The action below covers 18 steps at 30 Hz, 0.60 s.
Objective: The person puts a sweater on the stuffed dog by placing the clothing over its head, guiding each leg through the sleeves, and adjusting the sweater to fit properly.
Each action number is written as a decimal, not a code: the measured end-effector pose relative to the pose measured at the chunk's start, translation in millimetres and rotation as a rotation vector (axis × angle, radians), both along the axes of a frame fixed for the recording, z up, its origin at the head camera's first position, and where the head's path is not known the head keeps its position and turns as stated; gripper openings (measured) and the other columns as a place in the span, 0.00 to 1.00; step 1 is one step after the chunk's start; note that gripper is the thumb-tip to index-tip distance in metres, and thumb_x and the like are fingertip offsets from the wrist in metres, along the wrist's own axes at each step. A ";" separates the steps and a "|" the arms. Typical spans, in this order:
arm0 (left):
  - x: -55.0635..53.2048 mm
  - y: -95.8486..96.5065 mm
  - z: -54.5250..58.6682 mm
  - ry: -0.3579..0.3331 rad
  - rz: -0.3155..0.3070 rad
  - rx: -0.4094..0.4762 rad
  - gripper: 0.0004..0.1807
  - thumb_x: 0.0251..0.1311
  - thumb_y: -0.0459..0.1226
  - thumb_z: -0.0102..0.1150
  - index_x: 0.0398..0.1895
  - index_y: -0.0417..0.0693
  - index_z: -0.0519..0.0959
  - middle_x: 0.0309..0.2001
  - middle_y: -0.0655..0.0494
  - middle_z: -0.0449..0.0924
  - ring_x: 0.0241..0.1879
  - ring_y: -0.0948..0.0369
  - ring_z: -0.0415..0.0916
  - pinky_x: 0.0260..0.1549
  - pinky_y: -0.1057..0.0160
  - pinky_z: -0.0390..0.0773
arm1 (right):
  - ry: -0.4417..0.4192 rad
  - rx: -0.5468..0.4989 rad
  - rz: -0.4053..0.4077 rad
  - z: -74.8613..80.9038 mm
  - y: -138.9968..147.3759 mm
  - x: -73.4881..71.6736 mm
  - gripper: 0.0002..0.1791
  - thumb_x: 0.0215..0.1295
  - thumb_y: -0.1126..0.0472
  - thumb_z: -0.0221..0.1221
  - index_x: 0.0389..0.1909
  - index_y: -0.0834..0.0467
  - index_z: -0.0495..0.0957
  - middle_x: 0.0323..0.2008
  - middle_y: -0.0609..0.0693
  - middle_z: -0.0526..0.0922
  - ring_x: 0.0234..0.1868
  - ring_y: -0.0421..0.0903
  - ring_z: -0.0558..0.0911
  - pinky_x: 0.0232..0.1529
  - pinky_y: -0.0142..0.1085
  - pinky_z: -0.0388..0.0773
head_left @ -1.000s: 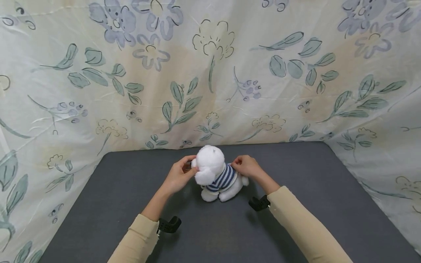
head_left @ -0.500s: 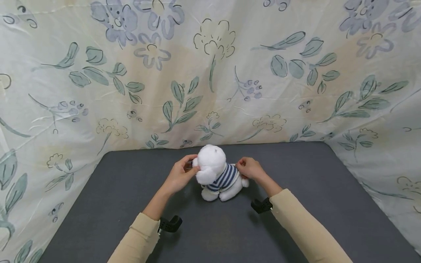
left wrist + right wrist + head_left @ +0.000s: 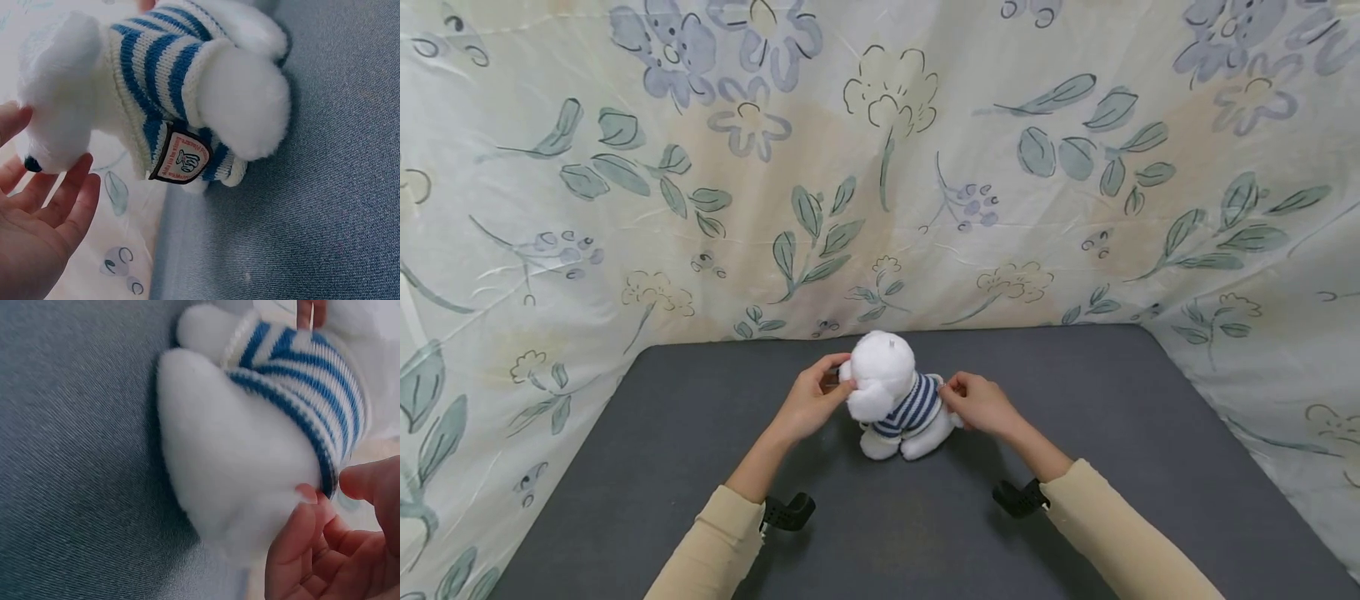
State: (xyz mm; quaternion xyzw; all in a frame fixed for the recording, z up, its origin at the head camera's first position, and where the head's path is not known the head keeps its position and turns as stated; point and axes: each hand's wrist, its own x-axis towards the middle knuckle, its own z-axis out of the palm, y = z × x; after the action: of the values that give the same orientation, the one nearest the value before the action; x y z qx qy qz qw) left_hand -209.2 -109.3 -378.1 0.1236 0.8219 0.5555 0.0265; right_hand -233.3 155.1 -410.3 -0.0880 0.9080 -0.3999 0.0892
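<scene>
A white plush dog [image 3: 882,365] sits on the dark table, its head turned toward the left. It wears a blue-and-white striped knitted sweater [image 3: 916,406] with a sewn patch [image 3: 182,154] on the chest. My left hand [image 3: 807,402] holds the dog's muzzle, thumb on one side and curled fingers on the other, near the black nose [image 3: 32,164]. At the dog's rear, my right hand [image 3: 987,406] pinches the back hem of the sweater [image 3: 328,472] between thumb and fingers. Just below those fingers is a round fluffy tail [image 3: 259,522].
The dark grey table [image 3: 880,533] extends around the dog on all sides. Behind it and along both sides hangs a floral curtain [image 3: 880,167]. Black straps with cameras sit on both wrists.
My right hand has moved a little right and down along the dog's back hem, its forearm shifting the same way. The left hand and the dog have hardly moved.
</scene>
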 end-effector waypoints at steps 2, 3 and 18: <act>0.5 0.2 0.1 0.003 0.000 0.001 0.24 0.62 0.34 0.54 0.61 0.37 0.66 0.56 0.38 0.70 0.51 0.47 0.73 0.44 0.56 0.76 | 0.019 0.015 0.023 0.1 -1.4 6.2 0.12 0.67 0.53 0.51 0.33 0.58 0.75 0.24 0.51 0.77 0.16 0.42 0.72 0.19 0.34 0.70; 0.8 0.2 0.2 0.004 0.000 0.001 0.24 0.62 0.34 0.54 0.61 0.37 0.66 0.56 0.38 0.70 0.51 0.47 0.73 0.44 0.56 0.76 | 0.024 0.022 0.033 -0.1 -2.3 9.2 0.12 0.67 0.53 0.51 0.32 0.58 0.75 0.23 0.51 0.77 0.15 0.42 0.71 0.18 0.34 0.69; 1.6 2.0 1.7 0.008 0.016 -0.008 0.23 0.62 0.34 0.53 0.61 0.37 0.67 0.56 0.38 0.70 0.51 0.47 0.73 0.44 0.55 0.76 | 0.148 0.119 0.054 -8.1 -12.2 23.4 0.16 0.59 0.57 0.56 0.13 0.54 0.71 0.10 0.41 0.68 0.11 0.37 0.66 0.15 0.31 0.60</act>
State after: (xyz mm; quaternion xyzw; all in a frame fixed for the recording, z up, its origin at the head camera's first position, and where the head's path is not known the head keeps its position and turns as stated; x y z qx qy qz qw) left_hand -207.6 -107.3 -376.3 0.1192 0.8252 0.5518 0.0195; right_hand -209.9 142.9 -418.4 -0.1361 0.9315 -0.3351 0.0379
